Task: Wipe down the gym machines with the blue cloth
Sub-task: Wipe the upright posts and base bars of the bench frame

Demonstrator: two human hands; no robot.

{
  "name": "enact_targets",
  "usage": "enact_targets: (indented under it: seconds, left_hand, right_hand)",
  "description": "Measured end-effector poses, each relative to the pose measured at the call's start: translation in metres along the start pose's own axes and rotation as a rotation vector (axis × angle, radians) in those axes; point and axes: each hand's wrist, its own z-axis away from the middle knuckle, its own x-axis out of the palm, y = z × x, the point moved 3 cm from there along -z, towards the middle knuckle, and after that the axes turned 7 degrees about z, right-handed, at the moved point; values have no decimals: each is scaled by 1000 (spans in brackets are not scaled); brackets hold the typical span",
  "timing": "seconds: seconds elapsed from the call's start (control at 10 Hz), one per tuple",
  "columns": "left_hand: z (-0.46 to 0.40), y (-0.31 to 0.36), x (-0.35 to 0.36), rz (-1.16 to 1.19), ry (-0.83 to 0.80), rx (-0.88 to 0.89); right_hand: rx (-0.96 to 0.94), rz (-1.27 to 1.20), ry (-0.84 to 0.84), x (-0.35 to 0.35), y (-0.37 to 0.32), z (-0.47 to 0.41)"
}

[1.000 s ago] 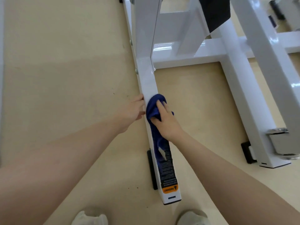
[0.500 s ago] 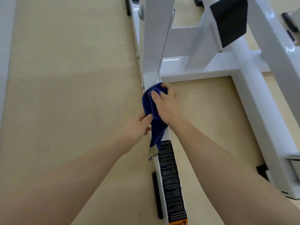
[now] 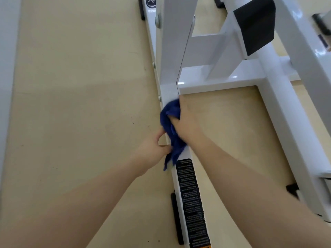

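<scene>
A blue cloth [image 3: 171, 127] lies bunched on the white floor rail [image 3: 180, 154] of a gym machine, just below the upright post [image 3: 170, 51]. My right hand [image 3: 186, 122] grips the cloth's upper part and presses it onto the rail. Lower on the rail's left side, my left hand [image 3: 154, 147] has its fingers curled, pinching the cloth's hanging tail. A black warning label [image 3: 190, 199] runs along the rail below the cloth.
White frame beams [image 3: 279, 111] of the machine spread to the right, with a black pad [image 3: 256, 24] above them. Black rubber feet [image 3: 176, 217] stick out under the rail. Beige floor [image 3: 80, 104] lies to the left, and a pale wall edge [image 3: 7, 68] at far left.
My right hand slid the cloth up the rail from near the label to the base of the post. My left hand dropped back and took the cloth's tail.
</scene>
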Motion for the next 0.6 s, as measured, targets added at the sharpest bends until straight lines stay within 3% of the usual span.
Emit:
enact_targets:
  seconds: [0.1,0.3,0.5,0.6]
  left_hand:
    - [1,0,-1,14,-14,-39]
    - [-2,-2,0,127,-81,-132]
    - [7,11,10,226,-74,-81]
    - [13,2,12,255,-49,-44]
  right_hand:
    - [-66,12,-23,4,9,26]
    - [55,-102,-19,3,19,14]
    - [94,-245,-278,2,39,70]
    - [163,-364,-180,1,29,43]
